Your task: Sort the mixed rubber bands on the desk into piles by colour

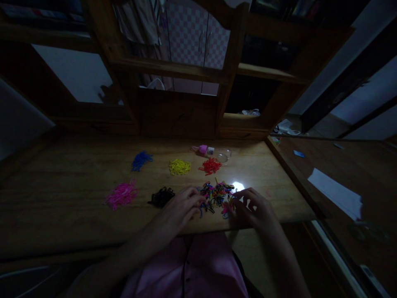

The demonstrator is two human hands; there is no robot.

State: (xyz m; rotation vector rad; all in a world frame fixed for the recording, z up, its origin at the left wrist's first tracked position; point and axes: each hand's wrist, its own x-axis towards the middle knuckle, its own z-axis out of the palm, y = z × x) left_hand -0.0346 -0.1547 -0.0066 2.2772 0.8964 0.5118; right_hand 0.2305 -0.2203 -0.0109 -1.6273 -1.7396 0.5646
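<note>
A loose pile of small, thin, bent pieces in mixed black, red, yellow, blue and pink (217, 192) lies near the front edge of a pale, grained wooden tabletop (77, 165), between the person's two bare hands. The left hand (182, 205) is palm down with its fingers curled in, its fingertips at the pile's left side; whether it grips a piece cannot be told. The right hand (256, 207) is half open, its fingers bent and its thumb and forefinger reaching the pile's right side; the dim light does not show whether anything is pinched there. A glaring white patch of light (238, 186) shines on the wood at the pile's far right, just beside the right hand. Next to the left hand sits a heap of black thin pieces (163, 196), and farther left a spread-out heap of bright pink thin pieces (122, 194). Behind these, in a rough row from left to right, are heaps of blue (142, 160), yellow (180, 167) and red thin pieces (210, 165), each well apart from the next. A clear bottle with a pink cap (221, 155) lies on its side just behind the red heap. Beyond rises a brown wooden shelf unit (173, 68). On a darker wooden surface (313, 149) at the right lie a white paper sheet (336, 192) and a small blue card (298, 153).
</note>
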